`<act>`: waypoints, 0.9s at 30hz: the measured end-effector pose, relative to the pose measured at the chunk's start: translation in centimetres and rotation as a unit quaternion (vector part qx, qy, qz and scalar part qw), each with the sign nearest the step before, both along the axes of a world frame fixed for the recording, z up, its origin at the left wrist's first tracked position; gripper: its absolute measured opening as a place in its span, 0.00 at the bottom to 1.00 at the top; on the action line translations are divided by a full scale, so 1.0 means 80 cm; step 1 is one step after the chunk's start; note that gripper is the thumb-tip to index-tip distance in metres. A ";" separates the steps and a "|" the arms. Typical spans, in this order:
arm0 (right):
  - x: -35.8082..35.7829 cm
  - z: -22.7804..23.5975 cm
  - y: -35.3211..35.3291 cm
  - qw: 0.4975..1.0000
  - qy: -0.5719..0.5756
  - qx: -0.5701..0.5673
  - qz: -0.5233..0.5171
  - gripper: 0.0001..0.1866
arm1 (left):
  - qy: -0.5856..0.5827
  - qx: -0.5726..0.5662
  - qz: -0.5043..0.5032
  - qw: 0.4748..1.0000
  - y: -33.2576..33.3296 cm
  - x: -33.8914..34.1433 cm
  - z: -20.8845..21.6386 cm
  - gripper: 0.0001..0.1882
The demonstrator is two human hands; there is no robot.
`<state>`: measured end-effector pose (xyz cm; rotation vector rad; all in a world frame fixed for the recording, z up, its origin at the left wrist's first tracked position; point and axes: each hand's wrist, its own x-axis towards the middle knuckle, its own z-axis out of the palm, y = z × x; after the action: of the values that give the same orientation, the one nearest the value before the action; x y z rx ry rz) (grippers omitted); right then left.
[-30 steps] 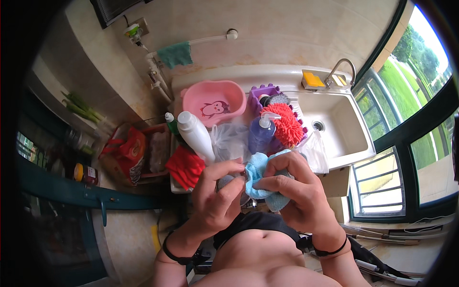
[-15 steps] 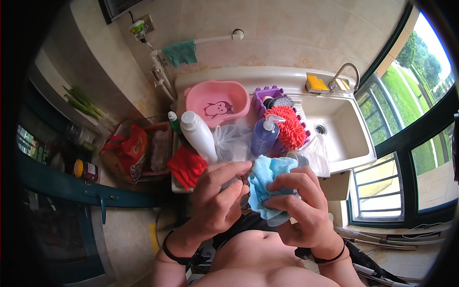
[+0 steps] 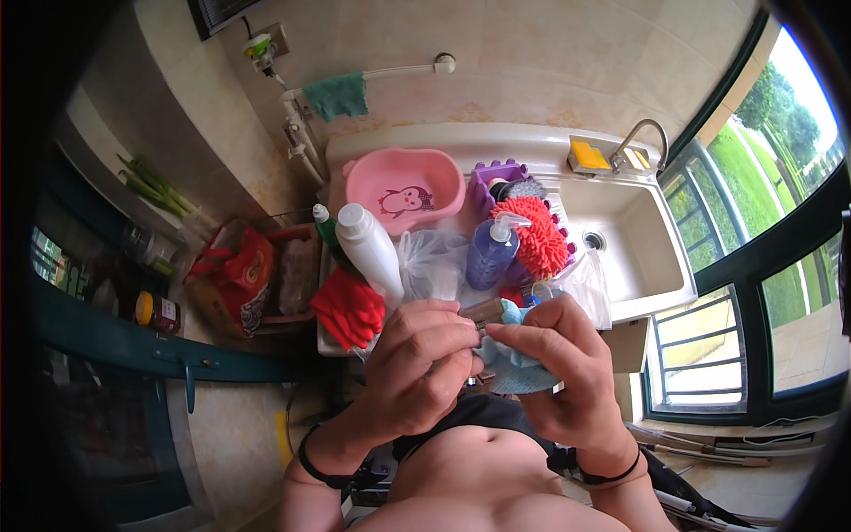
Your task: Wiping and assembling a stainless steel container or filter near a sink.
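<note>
Close in front of my body, both hands meet over a light blue cloth. My right hand is closed on the cloth, which hangs crumpled below its fingers. Fingers of my left hand are pinched against the right fingertips. A small brownish-grey piece shows just beyond the fingertips; its kind and most of its shape are hidden. Beyond the hands stand a white bottle and a blue-purple pump bottle. Red rubber gloves lie left of them.
A pink basin sits at the back of the sink counter. A purple basket with a red chenille mitt stands beside the sink bowl. A clear plastic bag lies mid-counter. The faucet is at right.
My hands have come together, and the right fingers have moved left to meet the left ones. The cloth has folded lower, and the brownish-grey piece shows more clearly.
</note>
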<state>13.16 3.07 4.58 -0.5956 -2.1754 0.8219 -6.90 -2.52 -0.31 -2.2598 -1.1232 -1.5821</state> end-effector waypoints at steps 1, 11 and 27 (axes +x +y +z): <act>0.000 0.002 0.000 1.000 0.000 0.000 -0.001 0.34 | 0.002 -0.001 0.003 1.000 0.000 0.001 0.000 0.18; -0.007 0.001 -0.010 0.992 0.002 0.127 0.018 0.27 | -0.009 -0.011 0.012 1.000 -0.002 -0.003 0.001 0.15; -0.011 -0.008 -0.034 0.994 0.101 0.042 -0.014 0.25 | -0.033 -0.002 0.042 0.999 -0.007 0.003 0.012 0.08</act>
<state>12.26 0.37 3.90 -0.4778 -2.0032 0.7382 -6.63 -3.11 0.66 -2.1472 -1.2204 -1.6341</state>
